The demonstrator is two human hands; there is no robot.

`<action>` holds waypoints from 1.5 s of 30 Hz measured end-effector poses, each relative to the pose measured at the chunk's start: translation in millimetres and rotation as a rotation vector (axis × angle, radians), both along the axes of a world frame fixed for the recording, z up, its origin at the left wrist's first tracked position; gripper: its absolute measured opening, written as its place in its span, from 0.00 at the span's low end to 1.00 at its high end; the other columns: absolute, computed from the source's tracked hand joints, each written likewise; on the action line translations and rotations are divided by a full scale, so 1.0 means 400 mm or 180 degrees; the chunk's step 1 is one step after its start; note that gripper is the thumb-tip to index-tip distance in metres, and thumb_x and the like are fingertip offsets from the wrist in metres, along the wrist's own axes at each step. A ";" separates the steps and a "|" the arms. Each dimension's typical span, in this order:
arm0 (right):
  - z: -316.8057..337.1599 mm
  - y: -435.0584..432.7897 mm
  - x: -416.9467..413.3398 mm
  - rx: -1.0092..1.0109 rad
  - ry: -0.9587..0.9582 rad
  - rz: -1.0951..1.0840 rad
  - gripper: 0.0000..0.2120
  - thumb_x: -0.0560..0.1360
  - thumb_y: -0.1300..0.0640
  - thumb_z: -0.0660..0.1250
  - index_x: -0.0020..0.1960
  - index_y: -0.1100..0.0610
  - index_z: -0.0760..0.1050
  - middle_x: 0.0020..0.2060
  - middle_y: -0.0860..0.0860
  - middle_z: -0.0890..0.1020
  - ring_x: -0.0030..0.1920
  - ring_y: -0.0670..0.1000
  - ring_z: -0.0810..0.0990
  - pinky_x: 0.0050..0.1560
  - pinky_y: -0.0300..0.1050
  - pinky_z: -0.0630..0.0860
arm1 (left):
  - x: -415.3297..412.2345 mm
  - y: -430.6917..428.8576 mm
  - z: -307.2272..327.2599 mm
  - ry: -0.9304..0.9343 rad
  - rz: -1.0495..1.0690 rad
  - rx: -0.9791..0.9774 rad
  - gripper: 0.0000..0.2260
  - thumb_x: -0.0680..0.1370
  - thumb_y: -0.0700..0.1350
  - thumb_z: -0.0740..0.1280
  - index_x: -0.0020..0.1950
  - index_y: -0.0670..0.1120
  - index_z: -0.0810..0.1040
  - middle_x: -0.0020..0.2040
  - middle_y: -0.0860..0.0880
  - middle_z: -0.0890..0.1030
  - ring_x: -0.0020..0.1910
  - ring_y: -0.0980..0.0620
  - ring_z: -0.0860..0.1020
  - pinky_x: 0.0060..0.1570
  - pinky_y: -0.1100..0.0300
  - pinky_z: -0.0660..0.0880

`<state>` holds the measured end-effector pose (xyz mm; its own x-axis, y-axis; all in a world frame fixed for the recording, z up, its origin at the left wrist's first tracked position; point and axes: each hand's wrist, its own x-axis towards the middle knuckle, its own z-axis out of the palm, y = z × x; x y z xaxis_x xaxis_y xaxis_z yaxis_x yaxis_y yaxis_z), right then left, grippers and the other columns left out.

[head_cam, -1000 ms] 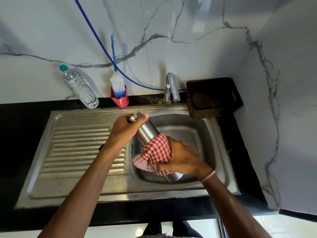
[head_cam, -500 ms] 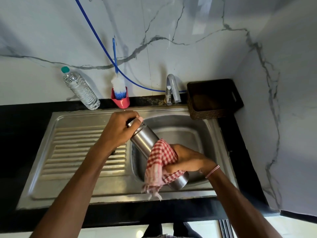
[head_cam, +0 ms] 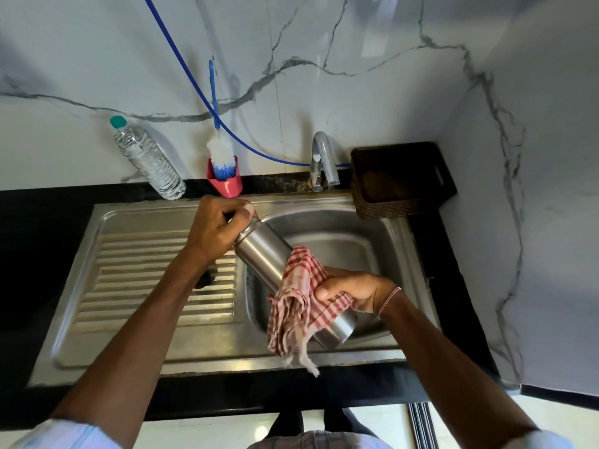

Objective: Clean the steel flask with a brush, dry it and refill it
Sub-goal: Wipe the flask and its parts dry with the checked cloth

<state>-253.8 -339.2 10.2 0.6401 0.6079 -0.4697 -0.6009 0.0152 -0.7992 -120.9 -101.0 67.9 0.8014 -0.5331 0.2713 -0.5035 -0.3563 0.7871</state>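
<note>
The steel flask (head_cam: 264, 251) lies tilted over the sink basin (head_cam: 337, 234), neck up-left and base down-right. My left hand (head_cam: 215, 231) grips its neck end and hides the mouth. My right hand (head_cam: 351, 288) presses a red-and-white checked cloth (head_cam: 298, 306) around the flask's lower body, with loose cloth hanging below it. The bottle brush (head_cam: 220, 153), white and blue bristles with a blue handle, stands in a red holder (head_cam: 227, 184) by the wall. A clear plastic water bottle (head_cam: 147, 158) with a green cap stands left of it.
A steel tap (head_cam: 322, 160) rises behind the basin, and a blue hose (head_cam: 181, 56) runs along the marble wall. A dark wicker basket (head_cam: 400, 178) sits at the back right. The ribbed drainboard (head_cam: 136, 280) lies to the left, black counter around it.
My right hand and the cloth have slid down the flask toward its base and turned, so more bare steel shows near the neck. The loose cloth now hangs lower.
</note>
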 end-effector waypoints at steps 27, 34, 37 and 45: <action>0.001 0.055 -0.031 0.0619 0.0209 -0.2325 0.34 0.72 0.42 0.74 0.71 0.59 0.71 0.61 0.59 0.82 0.60 0.60 0.82 0.60 0.58 0.80 | 0.049 0.045 0.079 -0.1144 0.0955 0.0156 0.20 0.80 0.49 0.58 0.34 0.40 0.79 0.26 0.48 0.73 0.27 0.54 0.74 0.29 0.60 0.67; -0.006 0.114 -0.033 0.0240 0.0219 -0.3555 0.29 0.71 0.40 0.68 0.67 0.53 0.74 0.54 0.49 0.86 0.59 0.53 0.83 0.65 0.58 0.77 | -0.015 0.021 0.045 -0.1175 0.1660 0.0587 0.18 0.79 0.47 0.60 0.34 0.40 0.79 0.27 0.45 0.76 0.26 0.44 0.73 0.30 0.55 0.68; -0.003 0.130 -0.041 -0.0268 -0.0298 -0.3786 0.18 0.76 0.42 0.66 0.61 0.50 0.78 0.51 0.45 0.87 0.56 0.51 0.84 0.55 0.47 0.81 | -0.050 0.016 0.029 -0.0931 0.2109 0.0654 0.18 0.80 0.46 0.60 0.35 0.38 0.79 0.28 0.47 0.73 0.27 0.46 0.70 0.32 0.57 0.61; -0.017 0.087 -0.061 -0.0929 -0.1029 -0.3659 0.10 0.77 0.47 0.70 0.55 0.50 0.81 0.51 0.49 0.87 0.53 0.51 0.85 0.57 0.55 0.81 | -0.065 0.057 0.020 -0.0222 0.2131 0.0296 0.20 0.80 0.46 0.60 0.29 0.42 0.73 0.23 0.48 0.71 0.23 0.50 0.70 0.24 0.64 0.65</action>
